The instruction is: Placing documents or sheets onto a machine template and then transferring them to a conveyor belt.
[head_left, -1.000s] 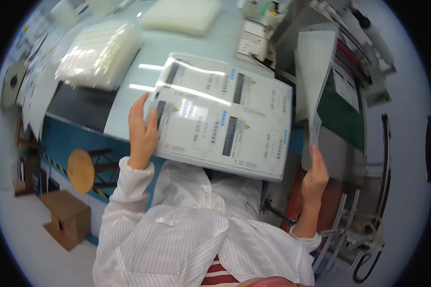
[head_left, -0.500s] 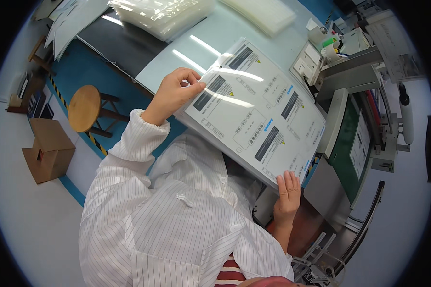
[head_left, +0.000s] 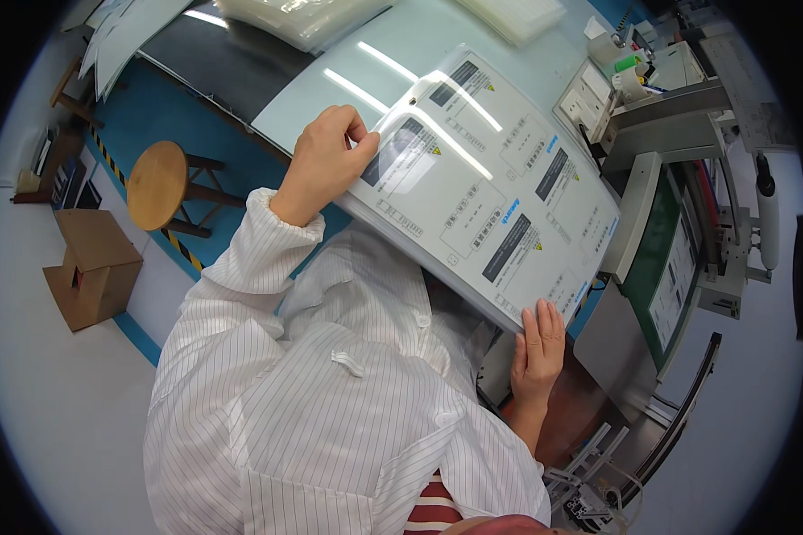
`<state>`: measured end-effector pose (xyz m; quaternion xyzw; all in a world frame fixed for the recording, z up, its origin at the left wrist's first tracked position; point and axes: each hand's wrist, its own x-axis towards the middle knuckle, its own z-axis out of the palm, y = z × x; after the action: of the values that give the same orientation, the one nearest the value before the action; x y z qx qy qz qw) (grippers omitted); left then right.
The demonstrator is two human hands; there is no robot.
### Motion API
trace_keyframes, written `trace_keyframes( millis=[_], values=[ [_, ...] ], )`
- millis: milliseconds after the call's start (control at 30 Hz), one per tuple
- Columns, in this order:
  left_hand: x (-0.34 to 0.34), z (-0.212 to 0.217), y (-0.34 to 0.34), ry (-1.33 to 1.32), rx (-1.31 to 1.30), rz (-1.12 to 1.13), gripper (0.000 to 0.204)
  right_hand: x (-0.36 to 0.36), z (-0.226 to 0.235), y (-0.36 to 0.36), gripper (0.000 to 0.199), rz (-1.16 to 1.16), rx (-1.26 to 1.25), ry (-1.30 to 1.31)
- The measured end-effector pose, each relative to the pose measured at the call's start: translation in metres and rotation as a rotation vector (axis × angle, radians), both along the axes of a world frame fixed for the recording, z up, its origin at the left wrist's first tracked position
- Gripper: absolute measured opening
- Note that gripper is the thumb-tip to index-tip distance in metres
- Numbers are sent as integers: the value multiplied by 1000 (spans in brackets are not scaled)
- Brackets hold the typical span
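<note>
The stack of printed sheets (head_left: 482, 201) lies at the near edge of the desk (head_left: 312, 94), partly out over the person's lap, to the right of the left hand (head_left: 326, 163) and forward of the right hand (head_left: 540, 352), its longer side slanting from one to the other; both touch it, so neither is nearer. The left has thumb and forefinger narrowed, pinching the left edge, while the right, fingers extended, rests against the near corner. The top sheet is glossy and pale, with black blocks, blue lettering, small yellow triangles and bright glare streaks.
</note>
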<state>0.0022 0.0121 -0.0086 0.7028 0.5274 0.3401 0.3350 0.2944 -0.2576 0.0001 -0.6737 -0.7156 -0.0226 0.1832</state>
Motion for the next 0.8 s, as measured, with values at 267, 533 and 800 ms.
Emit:
trace_keyframes(
  millis=[267,533,800],
  values=[
    [4,0,-5,99,-32,19,22,4,-16,-3,32,-8,58,37],
    [7,-11,4,-37,73,-13,26,-1,-29,1,38,-15,186,19],
    [22,-34,6,-9,56,-83,34,60,-12,-9,37,-398,262,248]
  ],
)
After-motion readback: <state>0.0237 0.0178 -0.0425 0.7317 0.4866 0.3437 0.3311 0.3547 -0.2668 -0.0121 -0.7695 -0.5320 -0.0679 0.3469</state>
